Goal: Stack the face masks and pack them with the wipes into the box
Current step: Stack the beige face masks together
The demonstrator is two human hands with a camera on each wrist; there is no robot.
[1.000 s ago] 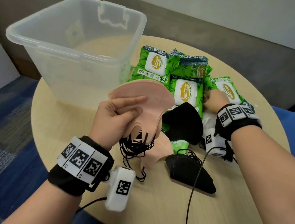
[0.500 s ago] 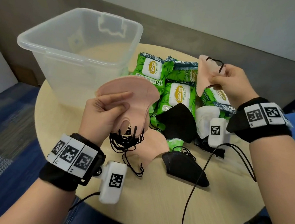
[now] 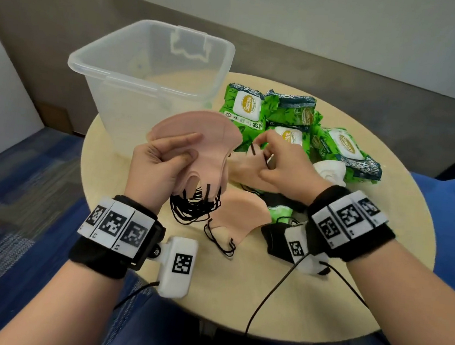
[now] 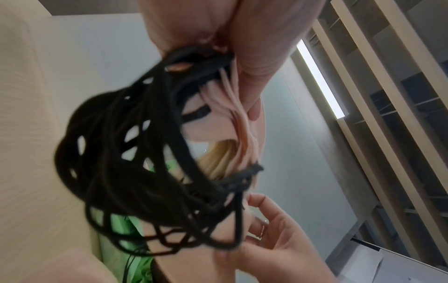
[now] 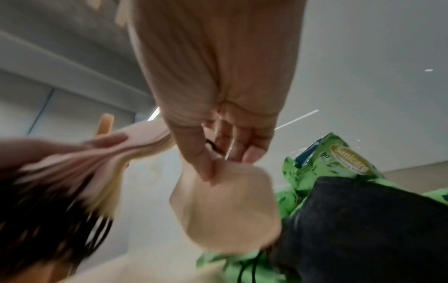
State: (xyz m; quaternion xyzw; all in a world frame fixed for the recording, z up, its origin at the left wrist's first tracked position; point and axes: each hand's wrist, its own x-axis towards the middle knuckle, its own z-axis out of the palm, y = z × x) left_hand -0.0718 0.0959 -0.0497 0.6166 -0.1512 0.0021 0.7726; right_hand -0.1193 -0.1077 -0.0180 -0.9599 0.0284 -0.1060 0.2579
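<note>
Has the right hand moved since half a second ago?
Yes. The right hand, pinching a pink mask, came down and left from beside the wipes toward the left hand's stack.

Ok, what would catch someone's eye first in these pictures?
Probably the stack of pink masks that the left hand holds over the table's middle, black ear loops dangling. The right hand pinches one more pink mask beside it. Behind stand bright green wipes packs and the clear box.

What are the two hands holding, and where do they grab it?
The left hand grips a pink mask stack near its lower edge, above the black loops. The right hand pinches one pink mask at its top edge.
</note>
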